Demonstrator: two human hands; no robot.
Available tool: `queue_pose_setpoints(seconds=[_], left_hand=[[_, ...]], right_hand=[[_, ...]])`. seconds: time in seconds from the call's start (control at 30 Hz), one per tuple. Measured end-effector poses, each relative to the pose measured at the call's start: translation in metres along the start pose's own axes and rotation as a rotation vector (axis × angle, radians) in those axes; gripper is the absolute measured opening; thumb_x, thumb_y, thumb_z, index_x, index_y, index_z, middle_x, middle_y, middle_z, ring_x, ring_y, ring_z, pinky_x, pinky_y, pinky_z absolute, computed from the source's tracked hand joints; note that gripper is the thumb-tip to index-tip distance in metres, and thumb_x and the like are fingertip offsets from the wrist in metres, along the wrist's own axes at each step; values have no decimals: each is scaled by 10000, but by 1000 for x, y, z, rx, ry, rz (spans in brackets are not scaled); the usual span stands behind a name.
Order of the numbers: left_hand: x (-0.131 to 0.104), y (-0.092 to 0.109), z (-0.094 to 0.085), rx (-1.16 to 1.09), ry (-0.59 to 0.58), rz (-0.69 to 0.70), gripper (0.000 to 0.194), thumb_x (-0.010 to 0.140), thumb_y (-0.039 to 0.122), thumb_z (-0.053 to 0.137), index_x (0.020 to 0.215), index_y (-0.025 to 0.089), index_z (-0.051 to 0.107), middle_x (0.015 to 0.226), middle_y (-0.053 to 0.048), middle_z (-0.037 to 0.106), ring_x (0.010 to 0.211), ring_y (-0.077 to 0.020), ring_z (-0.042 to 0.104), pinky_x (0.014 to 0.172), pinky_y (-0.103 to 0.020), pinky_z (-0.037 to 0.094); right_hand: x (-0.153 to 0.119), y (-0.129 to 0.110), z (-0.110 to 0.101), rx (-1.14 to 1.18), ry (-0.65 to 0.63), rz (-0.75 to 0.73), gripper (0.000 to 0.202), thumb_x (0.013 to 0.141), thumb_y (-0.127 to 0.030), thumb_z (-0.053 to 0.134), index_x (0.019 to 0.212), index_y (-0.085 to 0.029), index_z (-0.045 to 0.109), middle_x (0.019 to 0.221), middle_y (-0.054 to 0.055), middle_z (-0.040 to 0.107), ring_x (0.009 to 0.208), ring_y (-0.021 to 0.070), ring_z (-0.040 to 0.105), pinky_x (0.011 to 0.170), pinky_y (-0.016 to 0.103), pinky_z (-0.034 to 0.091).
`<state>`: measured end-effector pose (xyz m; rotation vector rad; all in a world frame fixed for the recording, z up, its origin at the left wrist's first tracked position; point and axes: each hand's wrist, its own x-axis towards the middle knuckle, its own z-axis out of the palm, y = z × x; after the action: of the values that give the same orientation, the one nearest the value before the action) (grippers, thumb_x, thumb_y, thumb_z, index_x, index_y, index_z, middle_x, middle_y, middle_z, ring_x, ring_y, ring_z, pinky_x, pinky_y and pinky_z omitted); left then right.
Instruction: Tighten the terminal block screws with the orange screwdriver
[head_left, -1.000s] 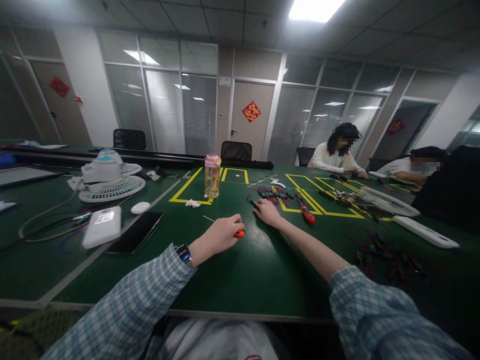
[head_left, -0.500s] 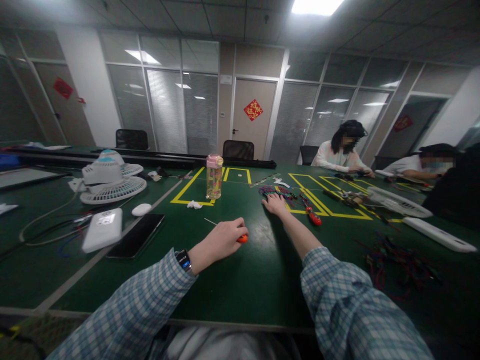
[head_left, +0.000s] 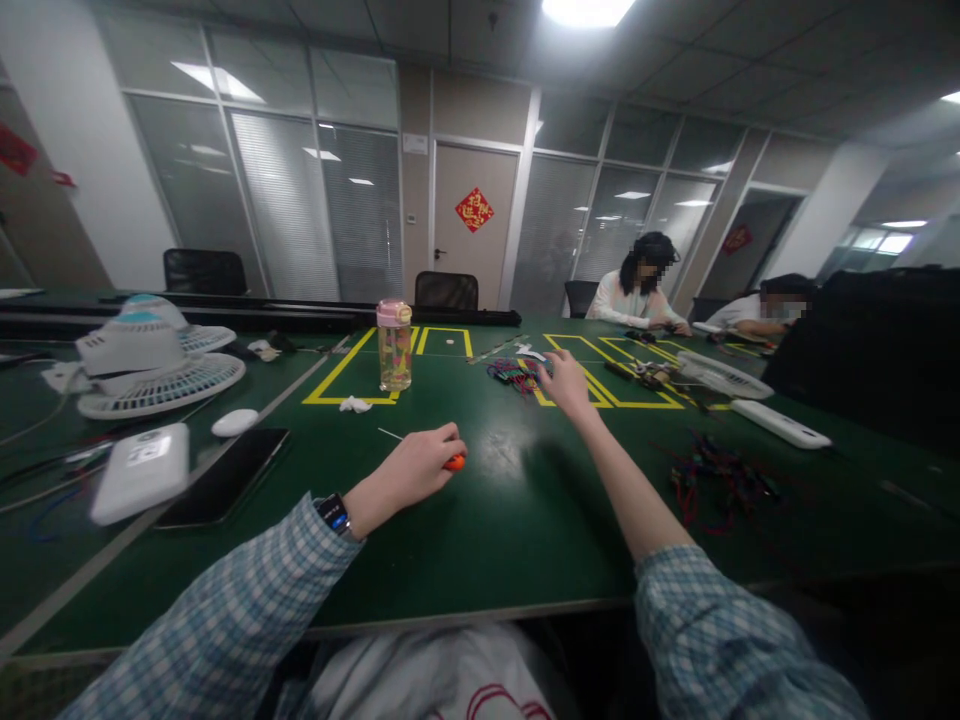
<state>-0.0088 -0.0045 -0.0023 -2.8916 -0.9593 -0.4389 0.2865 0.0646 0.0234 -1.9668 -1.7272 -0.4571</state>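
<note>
My left hand (head_left: 412,464) is closed around a screwdriver (head_left: 454,463) with an orange handle; its thin shaft points up and left above the green table (head_left: 480,540). Farther forward and to the right, my right hand (head_left: 564,384) is raised beside a bundle of thin red and blue wires (head_left: 514,375). Its fingers are apart, and nothing shows between them. A white piece (head_left: 531,353) lies just behind the bundle. The red screwdriver seen earlier by the right hand does not show now.
A pink-lidded bottle (head_left: 394,345), crumpled tissue (head_left: 355,404), black phone (head_left: 225,478), white power bank (head_left: 142,472) and white fans (head_left: 161,385) stand or lie left. Right are more wires (head_left: 720,480), a white long case (head_left: 780,424) and two people, one in white (head_left: 634,295).
The view has turned right. My right hand has lifted off the table beside the wires, and the red screwdriver near it is out of sight. My left hand still holds the orange-handled screwdriver.
</note>
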Motion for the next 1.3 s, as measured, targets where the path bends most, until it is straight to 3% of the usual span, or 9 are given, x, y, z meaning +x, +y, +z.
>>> queue_pose_setpoints(seconds=[0.07,0.2,0.33,0.4,0.6,0.9,1.1,1.3], left_hand=[[1,3,0,12,11,11,197,842,135,511,1004,188,610,1042,-37,554,800,-129,600,733,-244,466],[2,7,-1,11,12,32,195,840,132,503,992,184,614,1032,-39,560,779,-128,597,711,-240,463],[2,7,-1,7,16,35,184,841,136,508,979,191,616,1023,-32,562,782,-128,601,710,-240,462],[1,6,0,8,19,32,183,842,137,509,980,194,615,1025,-30,560,778,-125,601,712,-241,462],[1,4,1,22,8,33,186,838,138,511,985,190,611,1023,-34,558,783,-133,603,703,-241,467],[2,4,3,21,10,31,189,840,140,513,991,195,613,1033,-38,564,795,-135,608,721,-244,469],[1,5,2,17,8,28,174,848,157,513,985,192,614,1026,-39,564,802,-136,610,728,-246,469],[2,3,3,2,3,36,179,840,154,523,992,196,607,1032,-30,562,796,-137,603,719,-246,465]], right_hand=[[-14,17,-31,-37,29,144,400,927,-301,360,1150,-102,626,1152,181,616,1048,272,592,907,339,431],[-56,50,-69,-130,-108,440,318,868,-222,429,948,-106,714,966,212,677,956,311,647,813,380,491],[-93,77,-71,-185,-189,726,314,799,-142,489,1030,-44,678,1054,269,640,977,364,643,777,427,523],[-104,87,-65,-168,-246,775,327,787,-117,489,1046,-35,669,1067,280,633,985,360,645,773,427,531],[-118,104,-48,-174,-276,794,316,761,-122,526,1029,-45,675,1000,295,644,950,344,664,742,411,551],[-123,108,-42,-167,-263,787,329,765,-95,497,1027,10,666,1020,319,617,938,353,666,732,397,558],[-125,104,-41,-226,-244,768,352,765,-109,493,1052,2,663,1073,320,577,991,387,632,705,397,551],[-131,83,-45,-206,-306,683,348,794,-73,434,1064,9,638,1051,303,561,985,374,629,692,366,534]])
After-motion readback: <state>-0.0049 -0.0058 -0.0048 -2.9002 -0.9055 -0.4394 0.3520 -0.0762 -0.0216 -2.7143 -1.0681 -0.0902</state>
